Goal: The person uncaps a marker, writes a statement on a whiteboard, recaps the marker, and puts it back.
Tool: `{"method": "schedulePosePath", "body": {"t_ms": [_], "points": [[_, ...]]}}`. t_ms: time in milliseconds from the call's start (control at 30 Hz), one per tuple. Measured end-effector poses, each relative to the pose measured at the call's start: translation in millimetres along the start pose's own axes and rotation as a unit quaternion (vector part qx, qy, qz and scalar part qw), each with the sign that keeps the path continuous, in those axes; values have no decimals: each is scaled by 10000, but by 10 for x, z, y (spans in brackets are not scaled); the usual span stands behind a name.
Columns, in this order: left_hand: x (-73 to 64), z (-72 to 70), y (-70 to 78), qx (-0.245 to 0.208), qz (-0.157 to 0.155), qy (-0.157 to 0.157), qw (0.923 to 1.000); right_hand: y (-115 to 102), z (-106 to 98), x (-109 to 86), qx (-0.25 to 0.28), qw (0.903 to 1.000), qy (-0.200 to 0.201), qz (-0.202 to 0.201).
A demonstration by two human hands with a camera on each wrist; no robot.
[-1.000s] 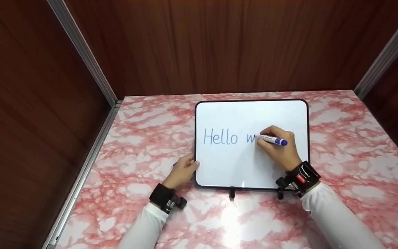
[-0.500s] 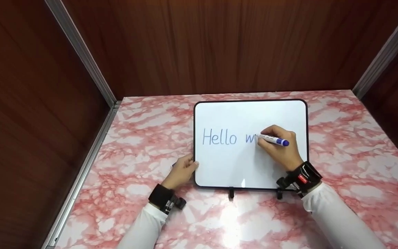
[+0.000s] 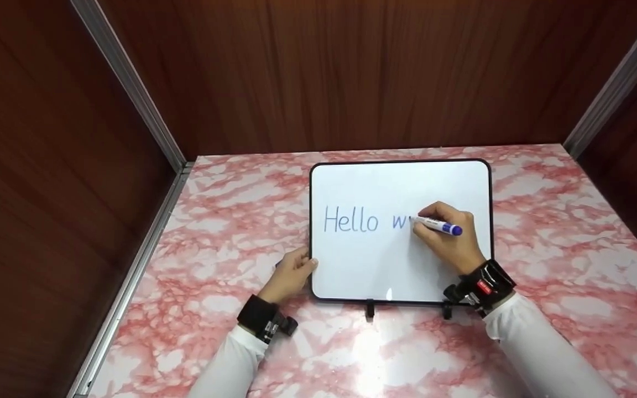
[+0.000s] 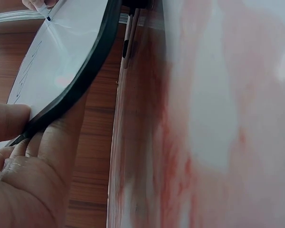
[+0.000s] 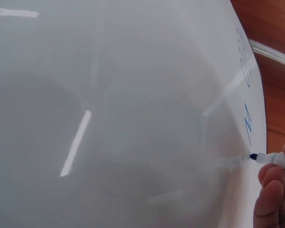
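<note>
A whiteboard [image 3: 363,265] with a black frame stands propped on the table, with "Hello w" in blue on its face. My left hand [image 3: 288,275] grips the board's left edge, and in the left wrist view the thumb [image 4: 9,121] lies on the front while the fingers go behind. A small dark-blue bit shows beside that hand; its kind cannot be made out. My right hand [image 3: 454,235] pinches a white marker [image 3: 437,224] with a blue end. In the right wrist view the dark marker tip [image 5: 254,156] meets the board just past the "w".
Two black feet, one of them the left foot [image 3: 370,309], stick out under the board's lower edge. The table [image 3: 230,221] has a red and white marbled top. Brown wood-grain panels [image 3: 329,72] with metal corner rails enclose it at the back and both sides.
The marker has shifted very slightly to the right and down at the end of the "w". The left hand keeps its grip on the board's edge.
</note>
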State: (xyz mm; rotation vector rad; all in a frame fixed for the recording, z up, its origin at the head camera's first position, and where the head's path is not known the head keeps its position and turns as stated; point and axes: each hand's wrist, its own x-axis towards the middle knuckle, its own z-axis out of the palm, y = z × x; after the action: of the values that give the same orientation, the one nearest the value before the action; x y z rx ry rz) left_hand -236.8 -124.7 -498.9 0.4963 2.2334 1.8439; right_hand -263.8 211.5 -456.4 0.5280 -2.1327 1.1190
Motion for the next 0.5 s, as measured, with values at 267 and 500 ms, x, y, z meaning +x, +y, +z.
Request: {"method": "schedulePosePath", "body": {"t_ms": [267, 500], "points": [[-4, 2, 26, 4, -107, 28, 9999, -36, -2, -55, 142, 9998, -150, -1], [6, 13, -26, -74, -159, 84, 9998, -24, -12, -123, 153, 9995, -234, 126]]}}
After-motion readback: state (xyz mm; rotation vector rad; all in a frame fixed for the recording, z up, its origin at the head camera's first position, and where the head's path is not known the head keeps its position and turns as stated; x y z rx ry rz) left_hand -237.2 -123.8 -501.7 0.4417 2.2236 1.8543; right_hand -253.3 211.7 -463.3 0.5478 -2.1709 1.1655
